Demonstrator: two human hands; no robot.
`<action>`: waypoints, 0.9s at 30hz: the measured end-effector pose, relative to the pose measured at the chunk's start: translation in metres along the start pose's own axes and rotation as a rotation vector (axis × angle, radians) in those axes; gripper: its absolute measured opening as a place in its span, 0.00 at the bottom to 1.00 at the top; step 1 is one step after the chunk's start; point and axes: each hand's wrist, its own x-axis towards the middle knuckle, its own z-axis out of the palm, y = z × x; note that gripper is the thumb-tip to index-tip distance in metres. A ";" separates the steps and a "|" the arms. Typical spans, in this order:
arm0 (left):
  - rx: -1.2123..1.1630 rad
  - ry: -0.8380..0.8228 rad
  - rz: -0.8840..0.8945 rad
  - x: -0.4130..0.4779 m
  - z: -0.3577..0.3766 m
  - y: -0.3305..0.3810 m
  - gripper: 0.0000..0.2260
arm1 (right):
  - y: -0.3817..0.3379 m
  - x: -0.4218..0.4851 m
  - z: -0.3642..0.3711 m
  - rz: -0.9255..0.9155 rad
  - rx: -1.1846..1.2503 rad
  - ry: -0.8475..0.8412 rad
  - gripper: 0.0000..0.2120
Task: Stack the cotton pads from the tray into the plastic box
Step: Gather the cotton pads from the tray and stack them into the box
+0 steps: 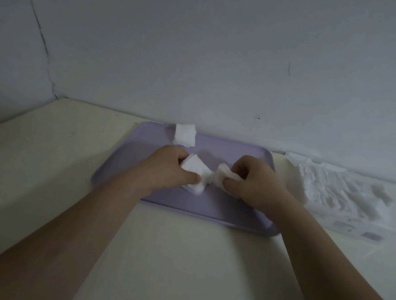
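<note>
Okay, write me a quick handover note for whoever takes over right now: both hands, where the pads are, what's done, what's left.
Left hand: gripping a small bunch of cotton pads over the purple tray.
Right hand: gripping another pad.
A few loose pads lie at the tray's far edge.
Plastic box: right of the tray, already holding many pads.
Left: box the held pads, then the far ones.

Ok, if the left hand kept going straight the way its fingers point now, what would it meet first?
Most likely the right hand and the cotton pads it grips. The left hand, holding its own pad stack, points right across the purple tray; the two bundles look almost touching, though depth is unclear.
</note>
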 end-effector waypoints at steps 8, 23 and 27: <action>-0.239 0.024 0.052 -0.003 -0.002 0.002 0.16 | 0.021 -0.008 0.009 0.036 0.315 0.216 0.03; -0.104 0.104 0.247 0.001 0.008 -0.003 0.09 | 0.029 -0.006 0.015 0.076 0.535 0.366 0.04; 0.058 0.184 0.428 0.002 0.007 0.001 0.08 | 0.029 -0.005 0.015 0.084 0.545 0.356 0.04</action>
